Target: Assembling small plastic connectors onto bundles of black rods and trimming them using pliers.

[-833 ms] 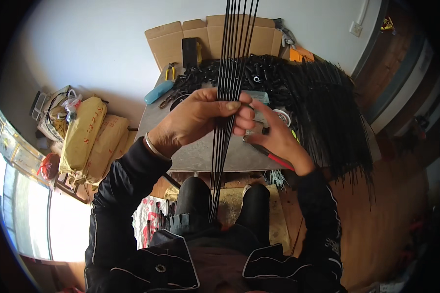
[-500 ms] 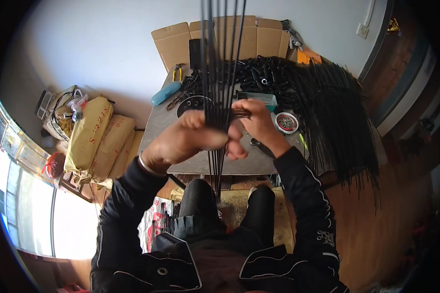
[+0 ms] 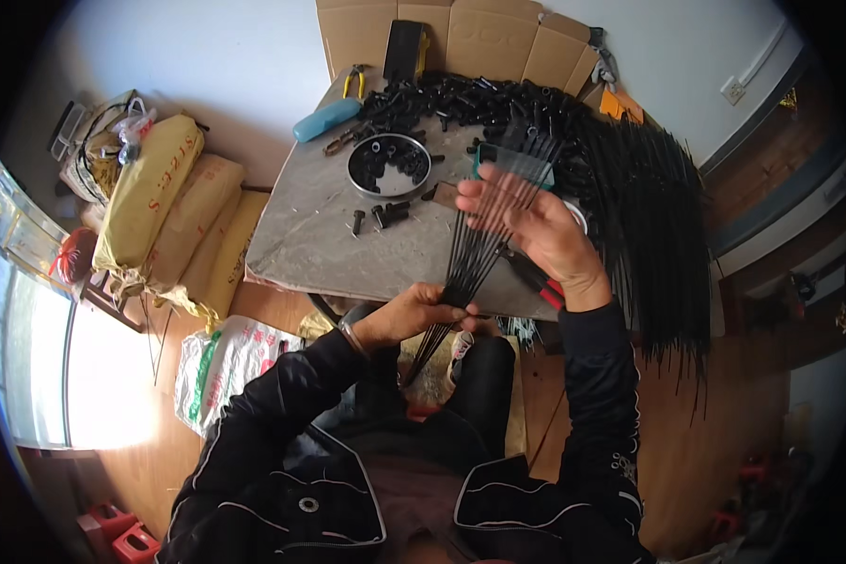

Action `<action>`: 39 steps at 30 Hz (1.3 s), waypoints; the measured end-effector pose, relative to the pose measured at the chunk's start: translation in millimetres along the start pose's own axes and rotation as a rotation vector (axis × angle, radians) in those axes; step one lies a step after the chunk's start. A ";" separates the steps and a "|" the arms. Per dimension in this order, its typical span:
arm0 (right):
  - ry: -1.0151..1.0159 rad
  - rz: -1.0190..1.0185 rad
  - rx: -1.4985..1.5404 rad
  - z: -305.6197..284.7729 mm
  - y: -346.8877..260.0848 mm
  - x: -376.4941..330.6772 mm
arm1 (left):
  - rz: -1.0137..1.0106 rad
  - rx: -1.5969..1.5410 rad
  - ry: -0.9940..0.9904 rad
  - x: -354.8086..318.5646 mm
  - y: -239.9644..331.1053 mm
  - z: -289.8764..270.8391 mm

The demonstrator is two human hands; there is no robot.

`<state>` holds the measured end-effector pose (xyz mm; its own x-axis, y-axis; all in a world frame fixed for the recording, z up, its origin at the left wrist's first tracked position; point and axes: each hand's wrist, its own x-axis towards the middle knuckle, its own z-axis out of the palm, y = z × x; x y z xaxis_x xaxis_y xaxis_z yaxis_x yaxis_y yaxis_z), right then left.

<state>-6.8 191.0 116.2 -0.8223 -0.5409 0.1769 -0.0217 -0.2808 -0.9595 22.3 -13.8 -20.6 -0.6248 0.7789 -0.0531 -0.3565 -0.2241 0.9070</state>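
Observation:
Gripped near its lower part, a fanned bundle of thin black rods (image 3: pixel 475 252) slants up and right over the table's front edge. My left hand (image 3: pixel 406 315) is closed around it, thumb on top. The lower rod ends point down between my knees. By the upper part of the fan is my right hand (image 3: pixel 559 240), palm turned inward and fingers apart. The blurred rods pass across its fingers, and whether they touch is unclear. A round metal-rimmed pan (image 3: pixel 351 179) with small black parts sits beyond my left hand, with a few black bolt-like pieces (image 3: pixel 388 214) beside it.
Black tubular parts (image 3: pixel 461 97) are heaped along the back of the grey table (image 3: pixel 301 235). A large stack of black rods (image 3: pixel 663 235) overhangs its right side. Yellow-handled pliers (image 3: pixel 354 83), a blue pouch (image 3: pixel 327 120) and a teal box (image 3: pixel 486 160) lie there. Sacks (image 3: pixel 150 193) stand left.
My left hand has moved down with the rods, which now lean right instead of standing upright. My right hand has shifted right and opened its fingers. The view has turned slightly.

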 end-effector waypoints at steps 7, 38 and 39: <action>0.167 -0.102 0.005 18.9 18.1 -3.2 | 0.251 0.029 0.284 -2.3 -0.3 27.9; 0.445 0.206 -0.678 -118.7 27.9 32.9 | 0.672 0.765 0.106 20.0 117.7 44.6; 0.640 0.129 -0.940 -133.2 36.7 45.4 | 0.688 0.765 0.099 21.9 116.1 44.1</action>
<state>-120.6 261.7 59.8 -0.9821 0.0555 0.1797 -0.1117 0.5968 -0.7946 -2.2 3.1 101.9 -0.5929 0.5637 0.5752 0.6151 -0.1441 0.7752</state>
